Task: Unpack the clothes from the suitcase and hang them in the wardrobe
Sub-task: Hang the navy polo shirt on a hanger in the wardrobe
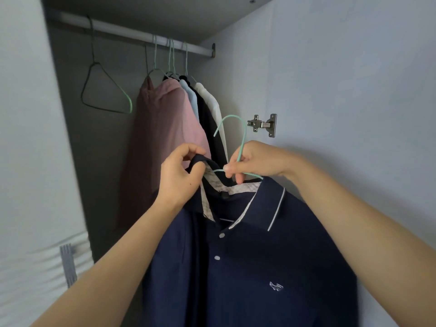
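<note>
A navy polo shirt (pixel 247 267) with a white-trimmed collar hangs in front of me on a mint-green wire hanger (pixel 243 142). My right hand (pixel 257 161) grips the hanger just below its hook. My left hand (pixel 181 175) pinches the left side of the shirt's collar. The wardrobe rail (pixel 132 31) runs across the top of the open wardrobe, above and behind both hands. The suitcase is out of view.
Several garments hang at the rail's right end: a pink one (pixel 165 128), then pale blue, dark and white ones. One empty hanger (pixel 103 90) hangs further left. The open door with a metal hinge (pixel 264 125) stands at the right.
</note>
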The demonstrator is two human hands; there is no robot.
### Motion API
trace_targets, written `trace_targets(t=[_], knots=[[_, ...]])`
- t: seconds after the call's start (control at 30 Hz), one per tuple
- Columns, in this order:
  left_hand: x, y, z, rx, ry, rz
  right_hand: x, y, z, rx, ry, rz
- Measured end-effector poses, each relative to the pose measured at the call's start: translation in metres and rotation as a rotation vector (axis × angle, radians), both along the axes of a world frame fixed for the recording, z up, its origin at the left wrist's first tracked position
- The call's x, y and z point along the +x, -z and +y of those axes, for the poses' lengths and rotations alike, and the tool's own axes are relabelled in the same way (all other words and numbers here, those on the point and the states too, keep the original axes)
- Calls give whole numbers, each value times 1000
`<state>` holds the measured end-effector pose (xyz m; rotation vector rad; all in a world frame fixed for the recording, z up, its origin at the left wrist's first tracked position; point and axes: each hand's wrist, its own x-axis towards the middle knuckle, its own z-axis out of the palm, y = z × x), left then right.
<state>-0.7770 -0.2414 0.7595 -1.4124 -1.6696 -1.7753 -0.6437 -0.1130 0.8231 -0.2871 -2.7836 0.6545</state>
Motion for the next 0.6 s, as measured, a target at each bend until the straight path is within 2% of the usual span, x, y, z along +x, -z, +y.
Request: trace_targets(t=[0.2,0.3,0.4,0.5,0.6], knots=[[-12,-2,-6,-122,103,131,14,-6,7,-70,72,269],[-20,-8,-9,-159,83,239,24,-16,7,-110,108,324],[-20,-17,-3,-296,47,337,30,-20,7,-117,115,355],[-14,-22,7,-396,0,293,33,-17,6,-100,145,385],[-15,-24,11,-274,19,203,43,-17,4,-109,149,418]])
